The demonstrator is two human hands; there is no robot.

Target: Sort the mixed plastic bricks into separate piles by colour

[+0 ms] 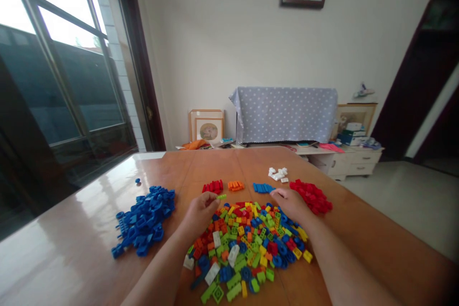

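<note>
My left hand (201, 211) is closed in a pinch on a lime-green building brick (222, 196), just above the far left edge of a mixed brick pile (247, 236). The pile holds green, blue, orange, yellow, red and white pieces. My right hand (291, 203) has its fingers pinched at the right end of a row of blue bricks (262, 188), on the end brick there. Left of that row lie a short row of orange bricks (235, 185) and a row of red bricks (213, 186), partly behind my left hand.
A large blue brick heap (147, 220) lies to the left, with a single blue piece (137, 180) beyond it. A red heap (311, 196) is right of my right hand. White bricks (278, 174) sit farther back on the wooden table (201, 165). A cloth-covered object (287, 114) stands behind.
</note>
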